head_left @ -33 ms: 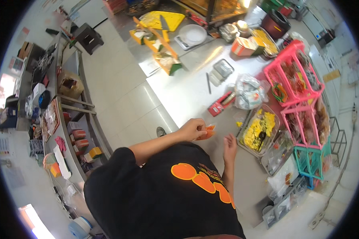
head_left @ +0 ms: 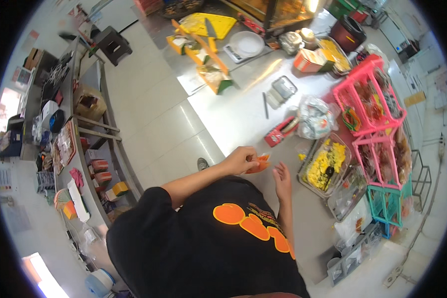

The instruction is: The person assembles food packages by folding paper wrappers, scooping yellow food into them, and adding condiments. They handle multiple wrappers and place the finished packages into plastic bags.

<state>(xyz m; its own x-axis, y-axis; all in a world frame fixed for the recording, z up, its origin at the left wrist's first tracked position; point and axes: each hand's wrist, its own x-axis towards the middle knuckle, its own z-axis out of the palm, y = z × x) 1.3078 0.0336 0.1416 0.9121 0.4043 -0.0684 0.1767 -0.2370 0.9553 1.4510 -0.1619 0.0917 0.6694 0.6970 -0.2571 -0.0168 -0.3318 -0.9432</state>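
Note:
My left hand (head_left: 241, 160) pinches a small clear plastic packet (head_left: 261, 164) with orange-red contents, held in front of my body at the counter's near edge. To its right, my right hand (head_left: 283, 183) is raised with its fingers apart, holding nothing and not touching the packet. Right of that hand sits a clear rectangular tub (head_left: 308, 186) of yellow crumbly food (head_left: 328, 164), with a dark-handled utensil in it. Beyond my hands lies a red and black stapler-like tool (head_left: 278, 133); which kind it is I cannot tell for sure.
A knotted white plastic bag (head_left: 315, 119) stands beside stacked pink baskets (head_left: 355, 107) and green baskets (head_left: 388, 206) of packets. Farther off are a clear hinged box (head_left: 281, 90), open cartons (head_left: 214, 79), a white plate on a scale (head_left: 247, 44), and a yellow cutting board (head_left: 193, 25) with a knife.
My right hand has lifted slightly, its fingers spreading a little more. The left hand keeps hold of the packet. The whole view has shifted a little.

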